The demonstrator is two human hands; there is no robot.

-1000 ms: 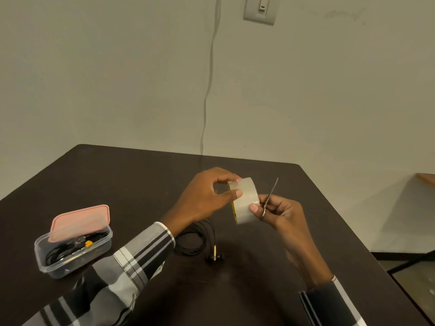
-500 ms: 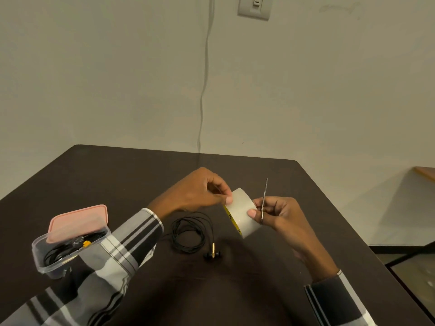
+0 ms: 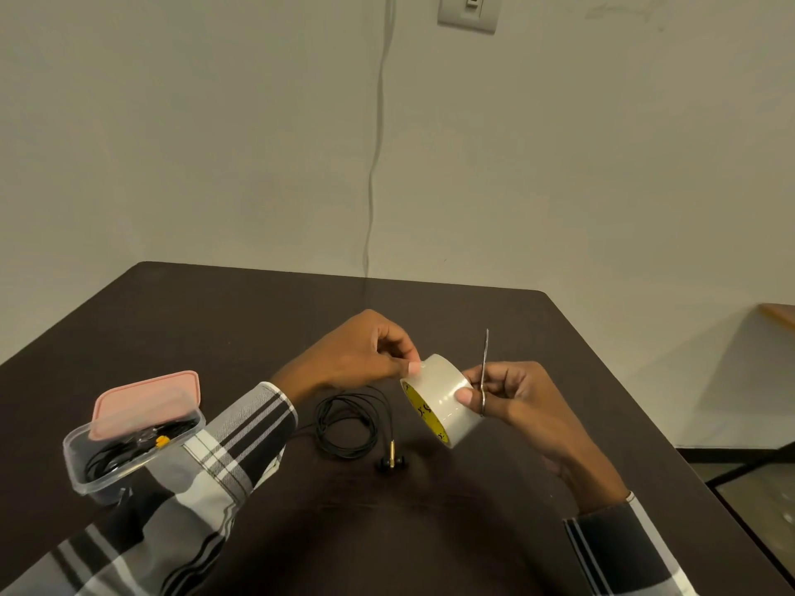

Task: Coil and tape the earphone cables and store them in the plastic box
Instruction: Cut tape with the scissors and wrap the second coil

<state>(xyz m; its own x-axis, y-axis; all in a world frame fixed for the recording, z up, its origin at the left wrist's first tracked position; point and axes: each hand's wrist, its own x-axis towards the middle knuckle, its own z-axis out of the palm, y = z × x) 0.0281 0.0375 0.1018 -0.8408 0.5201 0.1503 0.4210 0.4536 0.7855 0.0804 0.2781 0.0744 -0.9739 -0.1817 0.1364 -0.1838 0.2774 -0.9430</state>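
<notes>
A roll of clear tape [image 3: 443, 400] with a yellow core is held above the dark table [image 3: 215, 320]. My right hand [image 3: 516, 402] grips the roll with the thumb on its face and also holds thin scissors [image 3: 485, 363] pointing up. My left hand [image 3: 365, 352] pinches the tape's edge at the top of the roll. Below the hands a coiled black earphone cable [image 3: 346, 425] lies on the table, its gold plug and earbuds [image 3: 390, 460] beside it. At the left a clear plastic box [image 3: 109, 471] holds more black cables.
A pink lid [image 3: 144, 402] rests tilted across the box's top. The table's right edge drops to a floor at the lower right. A thin cord hangs down the wall from near a switch plate [image 3: 469, 10].
The roll has tilted and sunk a little toward the table. My left fingers shifted to the roll's upper edge. The scissors now stand more upright. The coiled cable is more exposed.
</notes>
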